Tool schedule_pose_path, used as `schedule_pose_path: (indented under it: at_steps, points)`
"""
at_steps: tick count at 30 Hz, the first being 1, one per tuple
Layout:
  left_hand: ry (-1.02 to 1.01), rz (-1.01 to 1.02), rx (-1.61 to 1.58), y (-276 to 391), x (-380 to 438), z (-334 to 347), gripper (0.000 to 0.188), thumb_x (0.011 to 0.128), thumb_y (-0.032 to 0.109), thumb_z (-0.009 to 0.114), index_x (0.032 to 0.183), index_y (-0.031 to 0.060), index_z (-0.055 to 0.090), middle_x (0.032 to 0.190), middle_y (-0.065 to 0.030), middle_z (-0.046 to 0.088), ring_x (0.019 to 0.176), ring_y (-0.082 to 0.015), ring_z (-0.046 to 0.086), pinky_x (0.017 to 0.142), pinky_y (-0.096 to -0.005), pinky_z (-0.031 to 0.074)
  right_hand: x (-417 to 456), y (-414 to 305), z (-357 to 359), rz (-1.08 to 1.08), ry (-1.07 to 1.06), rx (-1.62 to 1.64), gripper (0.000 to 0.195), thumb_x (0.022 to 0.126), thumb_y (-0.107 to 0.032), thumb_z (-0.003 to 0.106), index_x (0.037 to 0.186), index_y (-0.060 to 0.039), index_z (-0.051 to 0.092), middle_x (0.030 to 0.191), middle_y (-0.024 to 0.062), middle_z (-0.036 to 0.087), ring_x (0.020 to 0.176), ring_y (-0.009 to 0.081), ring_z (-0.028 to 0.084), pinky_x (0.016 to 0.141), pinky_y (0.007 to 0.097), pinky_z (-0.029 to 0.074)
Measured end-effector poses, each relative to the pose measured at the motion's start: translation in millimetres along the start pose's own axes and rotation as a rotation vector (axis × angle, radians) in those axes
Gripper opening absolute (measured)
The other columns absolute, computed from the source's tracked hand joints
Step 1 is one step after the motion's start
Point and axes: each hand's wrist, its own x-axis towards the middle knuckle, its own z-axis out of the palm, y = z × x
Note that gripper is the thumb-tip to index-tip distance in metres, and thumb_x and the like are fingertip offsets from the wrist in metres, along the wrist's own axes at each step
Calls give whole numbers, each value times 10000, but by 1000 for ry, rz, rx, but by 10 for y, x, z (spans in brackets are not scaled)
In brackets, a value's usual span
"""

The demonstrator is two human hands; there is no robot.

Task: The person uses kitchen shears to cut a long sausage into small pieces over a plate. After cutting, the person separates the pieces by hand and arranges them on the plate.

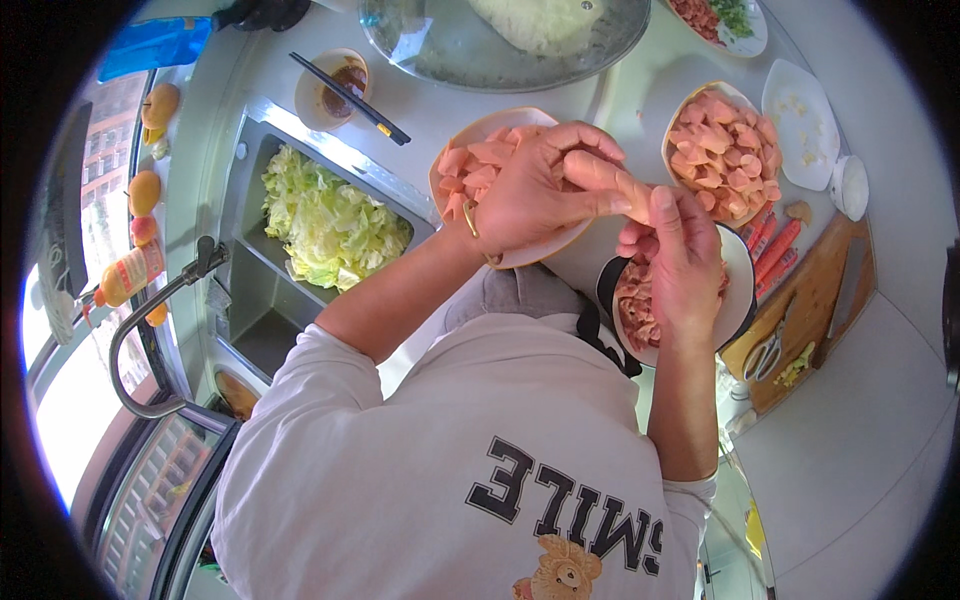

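My left hand [544,180], with a gold bracelet at the wrist, grips a thick pink sausage [607,178] with cuts along it. My right hand [679,247] pinches the sausage's right end between thumb and fingers. Below my left hand is an orange-rimmed bowl [525,256] of pink sausage pieces [472,169], partly hidden. Under my right hand, a white bowl with a dark outer edge [739,277] holds sliced meat [637,315]. Beyond it stands another bowl [670,139] full of cut sausage [724,146].
Chopped lettuce [322,217] fills part of the sink [262,322] at left, beside a curved faucet [124,322]. Chopsticks [349,97] rest across a sauce bowl [304,94]. A glass lid [510,71] is ahead. Scissors [765,352] and a knife [847,285] lie on the wooden board [806,315], near wrapped crab sticks [776,247].
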Motion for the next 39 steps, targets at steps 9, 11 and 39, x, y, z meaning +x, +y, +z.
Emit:
schedule_pose_path:
  at_steps: [9, 11, 39]
  points:
    - [25, 123, 259, -72, 5, -54, 336, 815, 99, 797, 1087, 23, 615, 969, -27, 623, 785, -64, 605, 628, -185, 502, -27, -54, 59, 14, 5, -68, 384, 986, -375, 598, 917, 0, 642, 725, 26, 619, 582, 72, 580, 523, 215, 506]
    - [11, 35, 119, -50, -13, -46, 316, 819, 80, 788, 1078, 25, 617, 984, -24, 621, 800, -68, 605, 632, -183, 503, -27, -61, 62, 18, 0, -64, 387, 987, -377, 596, 904, -2, 643, 723, 24, 618, 581, 71, 577, 521, 213, 503]
    - [-11, 201, 443, 30, -87, -197, 390, 834, 198, 788, 1148, 27, 631, 1031, -40, 675, 967, -117, 624, 854, -244, 487, -87, 114, 25, -306, -122, -170, 291, 903, -1, 677, 1187, 10, 612, 1147, 66, 591, 1048, 129, 593, 875, 264, 520]
